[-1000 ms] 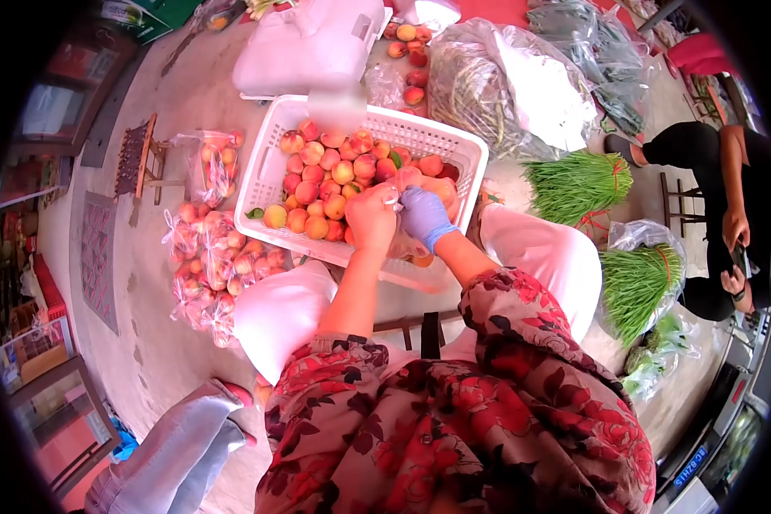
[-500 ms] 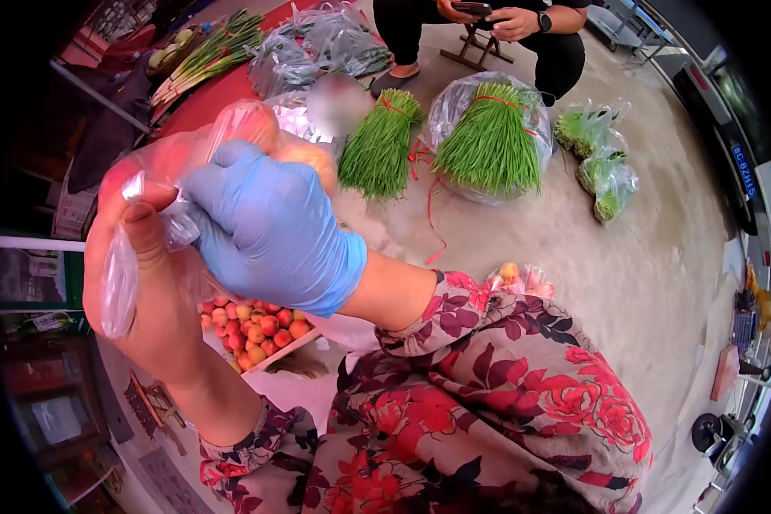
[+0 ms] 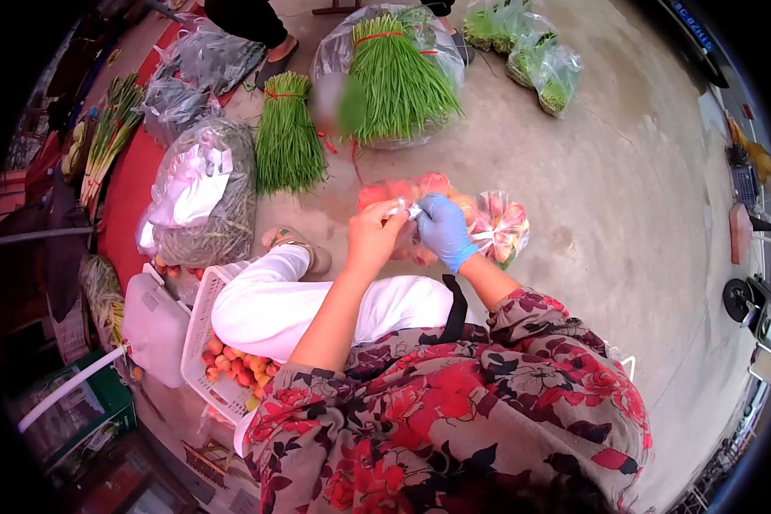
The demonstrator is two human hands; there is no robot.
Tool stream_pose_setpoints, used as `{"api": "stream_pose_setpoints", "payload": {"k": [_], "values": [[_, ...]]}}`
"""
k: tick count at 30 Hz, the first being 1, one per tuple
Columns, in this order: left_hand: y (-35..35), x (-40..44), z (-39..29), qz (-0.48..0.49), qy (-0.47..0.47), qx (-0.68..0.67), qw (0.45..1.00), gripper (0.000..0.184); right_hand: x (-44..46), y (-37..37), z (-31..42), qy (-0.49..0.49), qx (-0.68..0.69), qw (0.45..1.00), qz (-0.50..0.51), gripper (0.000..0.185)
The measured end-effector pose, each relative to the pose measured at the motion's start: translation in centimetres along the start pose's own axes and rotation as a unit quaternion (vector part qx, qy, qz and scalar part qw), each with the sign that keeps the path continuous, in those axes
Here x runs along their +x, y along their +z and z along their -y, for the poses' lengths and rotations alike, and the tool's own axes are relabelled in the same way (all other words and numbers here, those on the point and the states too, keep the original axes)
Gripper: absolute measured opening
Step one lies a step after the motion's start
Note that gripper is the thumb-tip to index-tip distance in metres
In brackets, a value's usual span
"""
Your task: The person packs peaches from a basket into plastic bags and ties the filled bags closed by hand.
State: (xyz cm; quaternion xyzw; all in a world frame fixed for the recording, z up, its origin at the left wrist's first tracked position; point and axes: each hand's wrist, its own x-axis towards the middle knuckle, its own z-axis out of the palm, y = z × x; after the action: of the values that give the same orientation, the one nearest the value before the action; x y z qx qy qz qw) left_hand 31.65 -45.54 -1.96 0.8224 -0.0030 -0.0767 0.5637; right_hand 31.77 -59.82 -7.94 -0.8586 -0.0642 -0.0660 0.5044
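Observation:
My bare left hand (image 3: 373, 237) is closed on the gathered neck of a clear plastic bag of peaches (image 3: 435, 182). My right hand (image 3: 445, 230), in a blue glove, pinches the same neck just beside it. The bag hangs beyond my hands, low over the floor, and my hands partly hide it. Close to its right side, a tied bag of peaches (image 3: 499, 228) sits on the ground. More peaches (image 3: 240, 367) lie in a white plastic crate (image 3: 199, 328) at the lower left, partly covered by my leg.
Green stalk bundles (image 3: 289, 133) tied in red stand ahead, one in an open bag (image 3: 330, 58). A large clear bag of vegetables (image 3: 223, 206) is at the left. Bagged greens (image 3: 544, 68) lie at the upper right. A person's legs (image 3: 250, 21) show at the top.
My view and body have turned to the right, away from the crate. The held bag has gone from over the crate, up close to the camera, then down beside the tied bag.

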Motion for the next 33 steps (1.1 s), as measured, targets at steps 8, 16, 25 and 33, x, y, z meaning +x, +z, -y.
{"api": "stream_pose_setpoints", "payload": {"k": [8,16,25,33], "values": [[0.1,-0.9,6.3,0.182,-0.317,-0.101,0.925,0.038,-5.7,6.5,-12.2,0.145,-0.085,0.985,0.045,0.017],[-0.3,0.8,5.3,0.150,-0.399,-0.266,0.864,0.048,-5.2,8.9,-14.0,0.282,-0.088,0.954,0.053,0.026],[-2.2,1.5,6.8,0.099,-0.407,-0.298,0.858,0.043,-3.6,10.2,-15.6,0.426,0.090,0.894,0.102,0.031],[-3.1,1.9,7.7,0.063,-0.413,-0.377,0.826,0.039,-1.2,8.9,-18.6,0.585,0.088,0.797,0.119,0.034]]}}
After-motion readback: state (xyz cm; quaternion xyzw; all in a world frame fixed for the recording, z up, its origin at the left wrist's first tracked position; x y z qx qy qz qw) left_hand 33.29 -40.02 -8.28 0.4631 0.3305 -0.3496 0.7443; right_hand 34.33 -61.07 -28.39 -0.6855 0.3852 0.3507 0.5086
